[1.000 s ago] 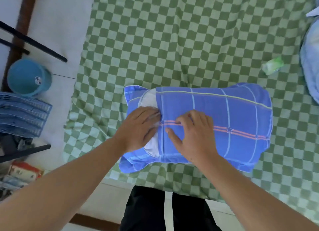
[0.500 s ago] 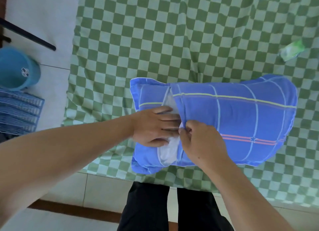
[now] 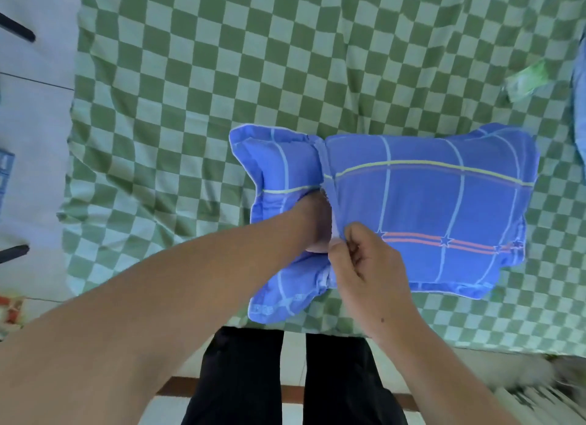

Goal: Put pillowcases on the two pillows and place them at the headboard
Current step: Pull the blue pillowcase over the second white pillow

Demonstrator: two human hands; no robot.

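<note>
Blue plaid cloth covers the pillow in front of you, which lies crosswise on the green-and-white checked bedspread, close to the near edge of the bed where you stand. Its pillowcase carries pale grid lines, a yellow stripe along the upper half and an orange stripe with small stars along the lower half. An overlapping flap seam runs down the case toward its left end, and a sliver of white filling shows in that opening.

Your left hand is pushed into the opening as far as the knuckles; its fingers are hidden under the cloth, so whether they grasp anything cannot be told. Your right hand sits just beside it, thumb and forefinger pinching the edge of the flap, with the other fingers curled into the palm. The pillow's left end is bunched and pinched in around your left wrist, while the right end lies plump and flat.

Farther out, a small green packet, blurred, rests on the bedspread toward the upper right, well apart from the pillow. A strip of light blue fabric shows at the right edge. Your dark trousers stand at the bed's near edge on a pale tiled floor.
</note>
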